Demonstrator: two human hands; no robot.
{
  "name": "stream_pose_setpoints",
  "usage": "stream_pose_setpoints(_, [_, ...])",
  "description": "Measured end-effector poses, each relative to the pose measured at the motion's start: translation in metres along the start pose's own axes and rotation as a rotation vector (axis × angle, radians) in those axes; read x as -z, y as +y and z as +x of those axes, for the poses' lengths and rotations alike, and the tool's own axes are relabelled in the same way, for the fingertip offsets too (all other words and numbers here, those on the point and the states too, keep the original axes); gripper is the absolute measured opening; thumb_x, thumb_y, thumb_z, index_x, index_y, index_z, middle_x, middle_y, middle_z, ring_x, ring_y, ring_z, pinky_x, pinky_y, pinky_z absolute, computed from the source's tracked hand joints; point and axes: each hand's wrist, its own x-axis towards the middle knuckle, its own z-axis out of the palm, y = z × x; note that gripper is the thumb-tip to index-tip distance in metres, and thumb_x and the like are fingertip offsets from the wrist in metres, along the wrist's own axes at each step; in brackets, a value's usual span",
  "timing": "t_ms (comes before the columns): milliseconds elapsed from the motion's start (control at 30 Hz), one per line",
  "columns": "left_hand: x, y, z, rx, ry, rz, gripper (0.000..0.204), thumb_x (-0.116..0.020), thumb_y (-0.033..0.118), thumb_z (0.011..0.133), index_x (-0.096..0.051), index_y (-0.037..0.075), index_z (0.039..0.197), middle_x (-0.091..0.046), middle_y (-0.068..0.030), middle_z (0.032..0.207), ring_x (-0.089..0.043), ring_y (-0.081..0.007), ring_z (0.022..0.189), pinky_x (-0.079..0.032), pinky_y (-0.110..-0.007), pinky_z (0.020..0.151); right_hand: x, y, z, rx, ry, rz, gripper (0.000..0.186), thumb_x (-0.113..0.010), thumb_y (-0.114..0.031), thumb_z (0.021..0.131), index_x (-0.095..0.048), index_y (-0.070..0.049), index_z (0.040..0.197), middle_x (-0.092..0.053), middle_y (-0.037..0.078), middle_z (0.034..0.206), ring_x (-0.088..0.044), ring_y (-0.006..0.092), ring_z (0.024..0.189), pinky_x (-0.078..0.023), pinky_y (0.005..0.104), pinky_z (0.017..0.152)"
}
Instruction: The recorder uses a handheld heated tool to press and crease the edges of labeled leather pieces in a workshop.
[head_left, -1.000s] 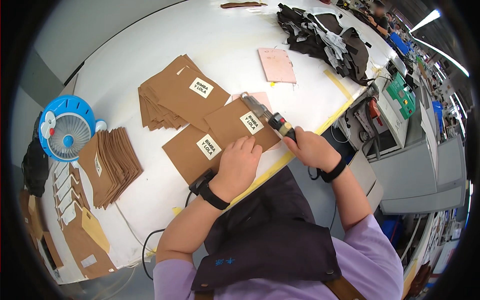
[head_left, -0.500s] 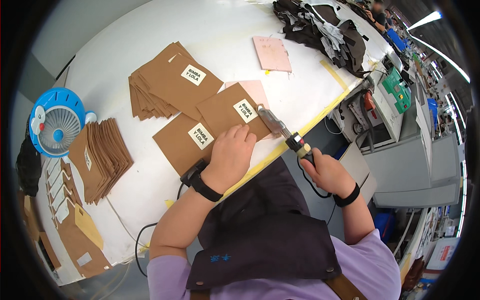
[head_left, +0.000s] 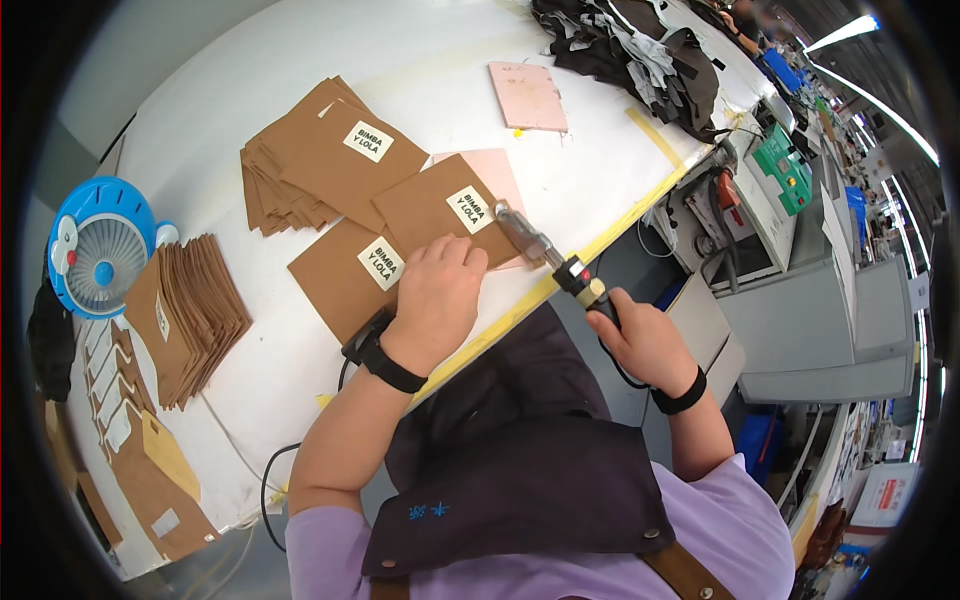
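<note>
My left hand (head_left: 438,305) lies with its fingers flat on the lower edge of a flat brown piece (head_left: 415,200) that bears a pale label (head_left: 467,209). A corded hand iron (head_left: 573,273) is gripped by its black handle in my right hand (head_left: 645,345). The iron's flat metal head rests along the right edge of that piece. Partly under it, to the left, is another labelled brown piece (head_left: 330,275). Beyond these lies a loose pile of brown pieces (head_left: 300,165). A pink sheet (head_left: 492,172) shows from underneath.
Left of my hands stand a stack of brown pieces (head_left: 195,320) and a blue fan (head_left: 100,245). A pink pad (head_left: 528,96) and a heap of dark material (head_left: 640,60) lie farther back. Yellow tape (head_left: 625,232) runs along the table's near edge; a green control box (head_left: 783,170) is at right.
The whole view has shifted slightly, so the table's things appear farther left. My left hand and the iron keep nearly the same places on the brown piece.
</note>
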Motion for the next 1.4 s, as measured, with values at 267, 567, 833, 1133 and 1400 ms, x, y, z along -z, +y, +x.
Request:
stream_pose_setpoints(267, [-0.001, 0.001, 0.003, -0.028, 0.015, 0.0, 0.014, -0.065, 0.003, 0.084, -0.068, 0.001, 0.098, -0.068, -0.0132, 0.109, -0.067, -0.0322, 0.108, -0.053, -0.044, 0.092, -0.016, -0.002, 0.034, 0.067, 0.056, -0.044, 0.039, -0.057, -0.038, 0.104, -0.051, 0.001, 0.1, -0.066, 0.025, 0.074, -0.065, 0.0462, 0.071, -0.052, 0.0543, 0.065])
stream_pose_setpoints(567, [0.0, 0.0, 0.001, 0.008, -0.005, 0.027, 0.014, -0.064, 0.004, 0.086, -0.068, 0.002, 0.099, -0.068, -0.0129, 0.11, -0.066, -0.0323, 0.11, -0.053, -0.044, 0.093, 0.001, 0.002, -0.02, -0.04, -0.089, -0.097, 0.041, -0.056, -0.039, 0.104, -0.049, 0.001, 0.101, -0.065, 0.025, 0.072, -0.064, 0.0471, 0.068, -0.052, 0.053, 0.061])
stream_pose_setpoints(833, [-0.001, 0.002, 0.001, 0.007, -0.016, 0.004, 0.015, -0.064, 0.005, 0.086, -0.068, 0.003, 0.1, -0.067, -0.0124, 0.11, -0.065, -0.0315, 0.111, -0.052, -0.044, 0.095, 0.008, -0.013, 0.059, 0.049, -0.049, -0.021, 0.043, -0.056, -0.04, 0.104, -0.053, 0.003, 0.098, -0.067, 0.025, 0.074, -0.066, 0.0467, 0.071, -0.053, 0.0528, 0.065])
stream_pose_setpoints(1133, [-0.004, -0.001, 0.0, -0.01, 0.008, 0.022, 0.017, -0.065, 0.004, 0.085, -0.067, 0.002, 0.102, -0.067, -0.0122, 0.112, -0.065, -0.0312, 0.112, -0.053, -0.043, 0.095, -0.012, -0.024, 0.079, 0.121, 0.064, -0.122, 0.042, -0.056, -0.039, 0.104, -0.054, 0.003, 0.098, -0.068, 0.024, 0.075, -0.067, 0.0453, 0.072, -0.054, 0.0522, 0.066])
stream_pose_setpoints(1400, [-0.001, 0.0, -0.002, 0.014, -0.028, 0.015, 0.016, -0.064, 0.005, 0.086, -0.067, 0.002, 0.102, -0.067, -0.0125, 0.113, -0.064, -0.0313, 0.113, -0.053, -0.044, 0.095, 0.002, -0.008, -0.01, -0.033, -0.075, -0.097, 0.042, -0.057, -0.039, 0.103, -0.052, 0.002, 0.101, -0.066, 0.025, 0.074, -0.066, 0.0465, 0.07, -0.053, 0.0536, 0.063])
